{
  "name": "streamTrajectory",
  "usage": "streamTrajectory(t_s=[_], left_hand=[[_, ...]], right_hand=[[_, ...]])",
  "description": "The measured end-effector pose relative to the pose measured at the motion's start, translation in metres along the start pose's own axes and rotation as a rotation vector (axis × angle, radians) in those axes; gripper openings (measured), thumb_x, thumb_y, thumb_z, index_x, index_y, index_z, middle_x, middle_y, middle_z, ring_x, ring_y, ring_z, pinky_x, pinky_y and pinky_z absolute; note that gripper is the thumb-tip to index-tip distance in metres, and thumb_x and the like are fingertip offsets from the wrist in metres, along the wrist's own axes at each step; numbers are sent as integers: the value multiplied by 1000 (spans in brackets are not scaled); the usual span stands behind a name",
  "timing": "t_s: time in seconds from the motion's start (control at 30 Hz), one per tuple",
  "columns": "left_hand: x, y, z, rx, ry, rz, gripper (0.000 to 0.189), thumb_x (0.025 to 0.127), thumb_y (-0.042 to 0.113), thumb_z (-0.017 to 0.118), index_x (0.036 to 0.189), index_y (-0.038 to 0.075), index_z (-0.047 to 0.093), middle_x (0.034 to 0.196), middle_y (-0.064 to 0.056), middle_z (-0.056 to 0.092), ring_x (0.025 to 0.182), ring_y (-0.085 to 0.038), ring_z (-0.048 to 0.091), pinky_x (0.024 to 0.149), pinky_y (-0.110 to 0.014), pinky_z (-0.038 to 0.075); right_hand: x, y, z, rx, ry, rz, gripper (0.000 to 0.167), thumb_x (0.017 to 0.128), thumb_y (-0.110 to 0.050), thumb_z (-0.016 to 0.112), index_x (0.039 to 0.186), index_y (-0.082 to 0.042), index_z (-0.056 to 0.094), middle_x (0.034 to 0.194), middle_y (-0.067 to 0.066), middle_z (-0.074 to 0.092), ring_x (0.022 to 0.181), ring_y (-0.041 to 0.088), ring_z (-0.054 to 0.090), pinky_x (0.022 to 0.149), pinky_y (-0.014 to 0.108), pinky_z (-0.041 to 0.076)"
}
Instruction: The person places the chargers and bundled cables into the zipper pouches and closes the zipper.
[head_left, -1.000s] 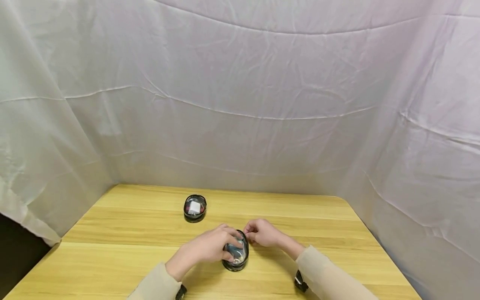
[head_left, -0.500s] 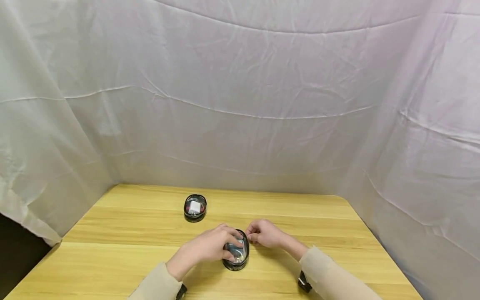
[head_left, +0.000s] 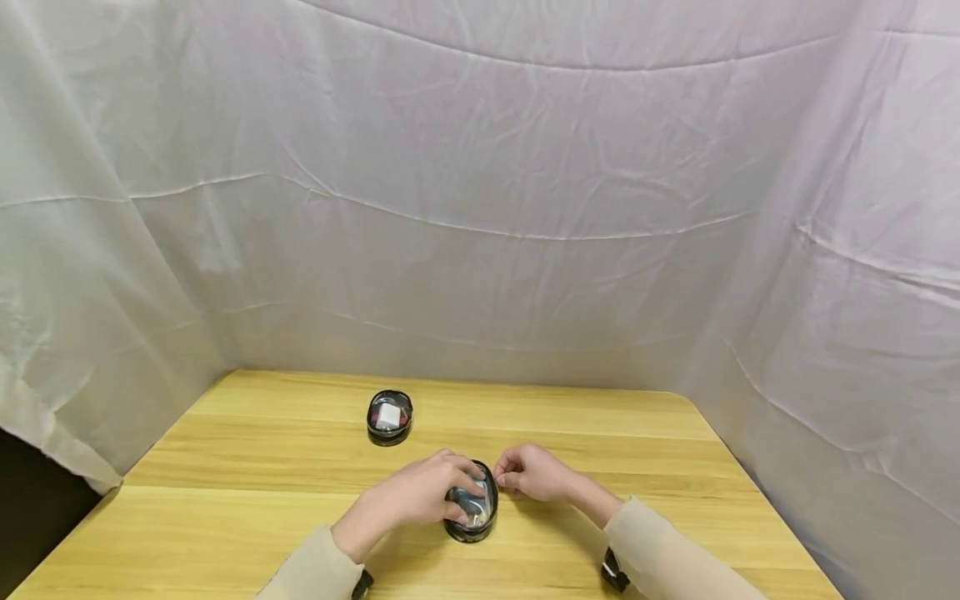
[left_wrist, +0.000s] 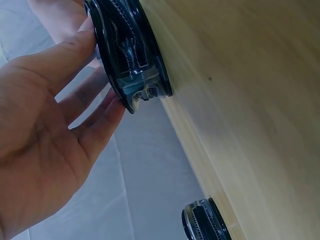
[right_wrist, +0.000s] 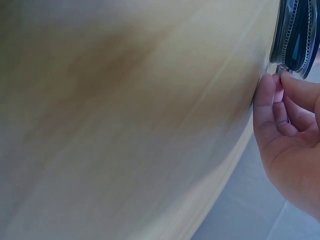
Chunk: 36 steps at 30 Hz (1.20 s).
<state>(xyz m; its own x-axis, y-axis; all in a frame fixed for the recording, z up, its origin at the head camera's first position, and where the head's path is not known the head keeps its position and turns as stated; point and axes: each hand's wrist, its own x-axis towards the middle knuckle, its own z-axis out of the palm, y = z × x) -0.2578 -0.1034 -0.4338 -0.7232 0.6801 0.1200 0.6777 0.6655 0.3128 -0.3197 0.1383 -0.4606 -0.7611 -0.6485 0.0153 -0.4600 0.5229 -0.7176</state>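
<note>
A small oval zip pouch point(head_left: 476, 505), clear on top with black edging, lies on the wooden table. My left hand point(head_left: 426, 493) grips it from the left, thumb at the near rim and fingers over the top; in the left wrist view the fingers point(left_wrist: 102, 120) bend at its edge. Bluish contents show through the clear top. At the pouch's right side my right hand point(head_left: 538, 472) pinches the small zipper pull point(right_wrist: 283, 69) between thumb and fingertips, mostly hidden by them. The zipper teeth point(right_wrist: 287, 37) run along the pouch's side in the right wrist view.
A second clear, black-edged zip pouch point(head_left: 389, 417) with a white square item and something red inside stands farther back, left of the hands. The wooden table point(head_left: 285, 450) is bordered by hanging pale cloth point(head_left: 480, 283) at the back and sides.
My right hand has shifted slightly to the right along the pouch's side, its fingers still pinched. The left hand and both pouches have stayed in place.
</note>
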Motion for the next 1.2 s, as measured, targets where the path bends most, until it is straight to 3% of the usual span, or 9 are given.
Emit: streamTrajectory(t_s=[0.47, 0.83, 1.2], left_hand=[[-1, 2, -3, 14, 14, 10, 38, 84, 28, 87, 121, 21, 79, 136, 1, 66, 126, -23, 57, 104, -42, 52], [4, -1, 3, 37, 37, 97, 33, 86, 24, 86, 118, 20, 80, 132, 1, 68, 124, -18, 58, 103, -35, 52], [2, -2, 4, 12, 0, 23, 34, 88, 29, 83, 122, 25, 79, 137, 7, 66, 127, -17, 57, 102, -40, 53]], right_hand=[[10, -2, 2, -22, 25, 14, 9, 100, -2, 65, 93, -5, 71, 80, 4, 68, 68, 13, 59, 58, 22, 50], [19, -5, 6, -27, 33, 9, 12, 100, 1, 61, 94, -4, 71, 78, -1, 66, 65, 12, 59, 55, 21, 49], [18, -2, 5, -5, 10, 11, 10, 100, 0, 64, 94, -3, 71, 80, 0, 67, 69, 12, 61, 59, 23, 53]])
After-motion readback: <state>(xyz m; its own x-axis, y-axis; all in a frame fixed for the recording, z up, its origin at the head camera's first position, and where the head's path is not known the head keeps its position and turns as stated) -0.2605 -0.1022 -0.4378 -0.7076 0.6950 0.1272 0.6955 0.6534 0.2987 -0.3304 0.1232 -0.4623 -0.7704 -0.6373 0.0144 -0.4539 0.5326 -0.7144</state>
